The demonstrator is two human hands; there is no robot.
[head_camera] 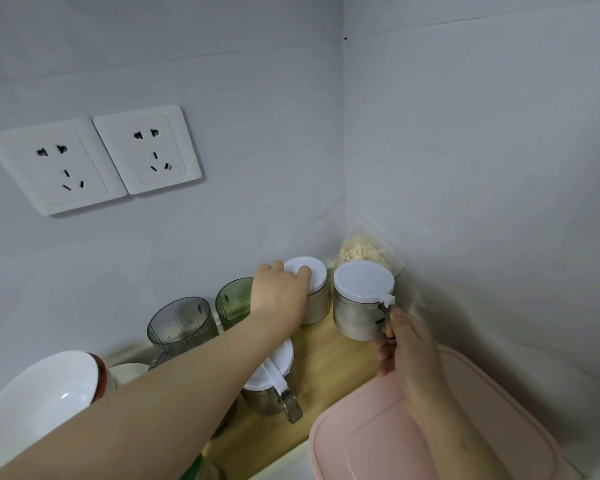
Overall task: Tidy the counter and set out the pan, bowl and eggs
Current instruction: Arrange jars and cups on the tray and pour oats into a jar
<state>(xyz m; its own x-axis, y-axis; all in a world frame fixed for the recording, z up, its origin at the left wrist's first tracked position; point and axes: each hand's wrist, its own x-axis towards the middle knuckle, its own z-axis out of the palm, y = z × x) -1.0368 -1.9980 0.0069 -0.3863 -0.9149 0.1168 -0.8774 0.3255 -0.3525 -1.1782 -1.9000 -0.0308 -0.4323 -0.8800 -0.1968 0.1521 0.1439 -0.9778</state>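
A pale wooden worktop runs into the corner where two grey walls meet. At its front right edge lies a large pink rectangular plastic box lid with rounded corners. At the left edge a round white ceramic bowl with a reddish outer rim stands tilted on its side, its hollow facing the camera, and a small white cup sits just beside it. Along the back edge stand a grey ribbed transparent tumbler and a green ribbed transparent tumbler, side by side. Three steel canisters with white plastic lids follow: the near canister, partly hidden under the left forearm, shows a clear handle; the rear canister stands near the back wall; the right canister stands just beside it, close to the corner. A clear bag of pale oat flakes leans in the corner itself. The left hand lies over the rear canister, thumb and fingers curled round its lid. The right hand has its fingers wrapped round the right canister's handle.
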